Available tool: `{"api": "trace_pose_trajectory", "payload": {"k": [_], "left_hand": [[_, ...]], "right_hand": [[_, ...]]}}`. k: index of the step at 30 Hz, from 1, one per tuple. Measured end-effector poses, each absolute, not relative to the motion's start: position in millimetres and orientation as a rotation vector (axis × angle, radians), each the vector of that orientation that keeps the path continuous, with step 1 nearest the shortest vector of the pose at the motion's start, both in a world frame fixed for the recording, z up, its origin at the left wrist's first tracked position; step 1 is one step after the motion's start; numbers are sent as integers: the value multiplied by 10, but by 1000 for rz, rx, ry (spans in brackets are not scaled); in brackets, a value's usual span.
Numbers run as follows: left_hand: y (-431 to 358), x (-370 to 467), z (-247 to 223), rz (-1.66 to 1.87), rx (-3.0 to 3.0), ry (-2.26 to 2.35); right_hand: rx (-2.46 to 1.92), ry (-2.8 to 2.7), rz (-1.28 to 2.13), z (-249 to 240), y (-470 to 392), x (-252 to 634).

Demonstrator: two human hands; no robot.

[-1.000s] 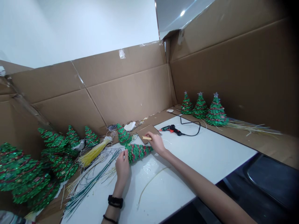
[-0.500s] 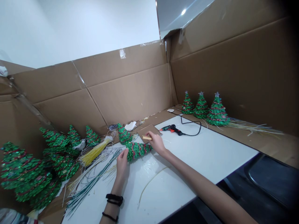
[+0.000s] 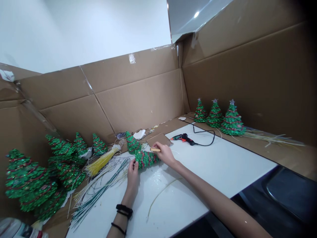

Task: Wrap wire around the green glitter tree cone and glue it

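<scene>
A small green tinsel Christmas tree [image 3: 146,159] with red garland lies on its side over the white tabletop. My left hand [image 3: 133,169] is closed on its left end, the fingertips pinched together. Against its right end is my right hand [image 3: 164,154], whose fingers are wrapped round a short wooden handle [image 3: 155,149]; the tool's working end is hidden. Just behind the held tree stands another small green tree [image 3: 132,143]. A glue gun [image 3: 183,138] with an orange trigger lies to the right of my hands.
Bundles of yellow strands [image 3: 103,161] and dark green strands [image 3: 99,193] lie at left. Several decorated trees [image 3: 31,181] crowd the left side, and a star-topped tree [image 3: 232,120] stands among others at right. Cardboard walls [image 3: 138,96] surround the table. A black cord [image 3: 210,140] loops behind the glue gun.
The view has shifted slightly. The wooden handle has tipped a little in my right hand, and the left hand keeps its hold on the tree.
</scene>
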State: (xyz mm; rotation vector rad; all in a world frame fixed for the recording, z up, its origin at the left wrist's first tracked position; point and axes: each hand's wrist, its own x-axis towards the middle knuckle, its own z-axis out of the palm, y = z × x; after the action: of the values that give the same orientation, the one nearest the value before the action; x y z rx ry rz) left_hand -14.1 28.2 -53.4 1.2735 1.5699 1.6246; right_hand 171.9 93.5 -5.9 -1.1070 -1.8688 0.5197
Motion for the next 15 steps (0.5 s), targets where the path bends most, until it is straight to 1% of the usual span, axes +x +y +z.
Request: {"api": "trace_pose_trajectory", "payload": {"k": [7,15], "left_hand": [[283,-65,-624,1593,1302,1485],[236,-17,-531,1578,1237,1420]], "right_hand": [[-917,-2030,636,-78,852,1627],[-960,-2182,674,-99,822,1589]]}}
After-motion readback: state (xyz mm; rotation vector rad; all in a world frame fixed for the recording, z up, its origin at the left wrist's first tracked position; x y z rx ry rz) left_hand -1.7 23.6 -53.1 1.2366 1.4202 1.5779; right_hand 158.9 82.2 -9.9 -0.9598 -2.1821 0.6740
